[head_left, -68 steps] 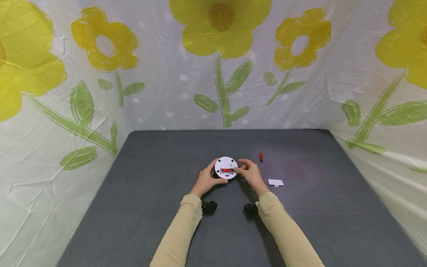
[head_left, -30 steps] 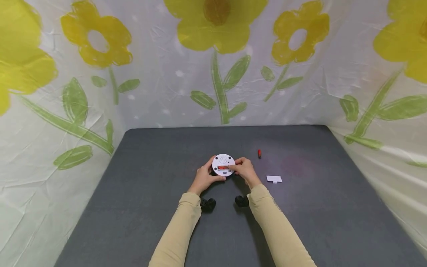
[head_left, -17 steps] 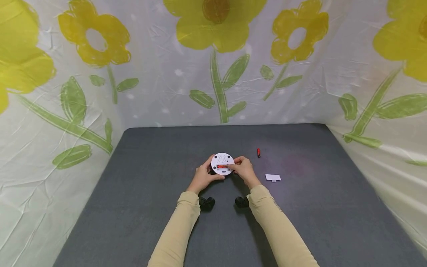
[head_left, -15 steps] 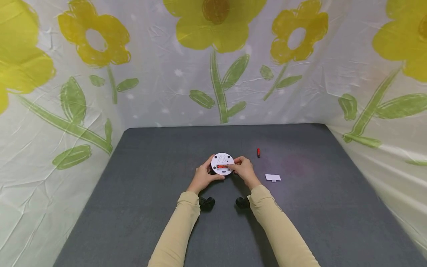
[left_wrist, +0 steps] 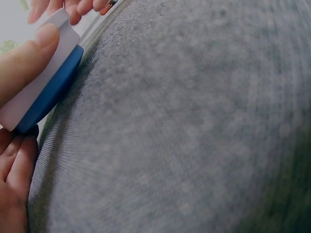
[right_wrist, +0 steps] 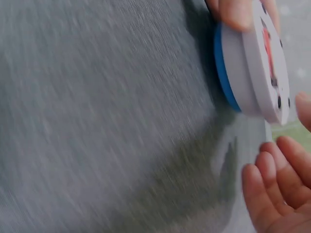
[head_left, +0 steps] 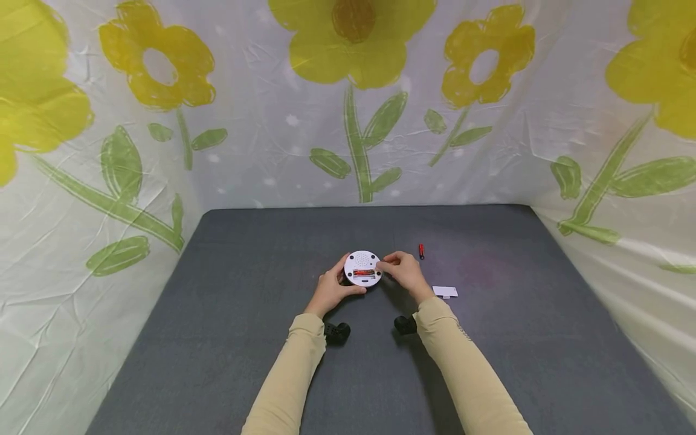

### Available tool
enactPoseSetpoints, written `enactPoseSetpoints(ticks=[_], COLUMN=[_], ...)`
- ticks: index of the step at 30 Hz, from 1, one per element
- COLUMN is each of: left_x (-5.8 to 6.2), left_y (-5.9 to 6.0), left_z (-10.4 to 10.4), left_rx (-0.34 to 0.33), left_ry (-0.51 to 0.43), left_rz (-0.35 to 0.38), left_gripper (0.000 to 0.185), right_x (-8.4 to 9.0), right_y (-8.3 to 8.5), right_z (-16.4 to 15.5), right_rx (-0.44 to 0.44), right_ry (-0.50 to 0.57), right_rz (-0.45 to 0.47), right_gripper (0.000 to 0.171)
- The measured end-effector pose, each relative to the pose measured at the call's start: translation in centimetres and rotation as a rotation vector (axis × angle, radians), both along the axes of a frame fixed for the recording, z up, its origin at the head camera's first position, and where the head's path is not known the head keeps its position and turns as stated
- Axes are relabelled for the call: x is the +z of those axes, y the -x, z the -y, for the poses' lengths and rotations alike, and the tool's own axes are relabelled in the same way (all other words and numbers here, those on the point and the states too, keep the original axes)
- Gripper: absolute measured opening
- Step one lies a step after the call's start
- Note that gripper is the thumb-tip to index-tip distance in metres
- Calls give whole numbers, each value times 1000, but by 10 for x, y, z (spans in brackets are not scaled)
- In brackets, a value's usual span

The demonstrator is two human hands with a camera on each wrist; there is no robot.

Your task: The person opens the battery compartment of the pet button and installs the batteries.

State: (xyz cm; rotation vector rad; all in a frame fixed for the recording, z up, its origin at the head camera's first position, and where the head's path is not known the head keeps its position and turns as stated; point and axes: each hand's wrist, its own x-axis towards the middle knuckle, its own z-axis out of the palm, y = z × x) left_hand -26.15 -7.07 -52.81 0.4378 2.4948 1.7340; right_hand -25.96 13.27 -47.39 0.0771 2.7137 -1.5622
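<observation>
One round white gadget (head_left: 360, 261) with a blue back is over a dark grey table (head_left: 261, 260), grasped between the thumb and fingers of the left hand (head_left: 330, 290). A red battery (head_left: 364, 273) is sunk into its face. The right hand (head_left: 406, 275) holds nothing, its fingers loosely bent just beside the gadget. Farther right lie a second red battery (head_left: 421, 251) and a white cover (head_left: 444, 291).

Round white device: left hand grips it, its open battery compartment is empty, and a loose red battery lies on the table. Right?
No: the head view shows at least one red battery in the open battery compartment. The left hand does grip the round white device, and a loose red battery lies on the table.
</observation>
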Motion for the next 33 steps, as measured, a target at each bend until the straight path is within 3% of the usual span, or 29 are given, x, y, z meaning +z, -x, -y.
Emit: enactPoseSetpoints(ticks=[6,11,21,33], left_x=[0,0,-2,-2], left_y=[1,2,0,-1], left_z=[3,3,3,5], left_rx=[-19,-45,-48,-54], left_ry=[-13,-14,-20,-7], left_rz=[6,12,-5,-2], left_gripper=[99,100,99,100], right_x=[4,6,-7,-2], right_y=[10,14,21,25], right_z=[-14,-26,-42,-40], right_rx=[-151,-291,-414,-490], right_ry=[11,15,-55,-168], right_rz=[-117,-138,42,104], right_gripper=[37,45,51,27])
